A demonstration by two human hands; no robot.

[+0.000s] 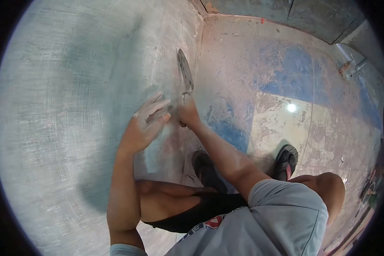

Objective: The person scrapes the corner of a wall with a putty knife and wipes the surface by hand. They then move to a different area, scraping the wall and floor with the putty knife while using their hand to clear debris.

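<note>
My right hand (188, 112) is wrapped round the handle of a trowel (185, 70). The trowel's long, narrow grey blade points away from me, edge-on to the wall (72, 98) and close to its lower corner. My left hand (144, 123) is raised in front of the wall, holding nothing, fingers apart and bent. Pale dust or plaster coats its fingertips. Streaky whitish marks cover the grey-green wall surface.
Dusty floor tiles (281, 119), some blue and some cream, spread to the right of the wall. My shoes (287, 160) stand on them. Dark panels (281, 13) line the far side, and assorted items (371, 187) lie at the right edge.
</note>
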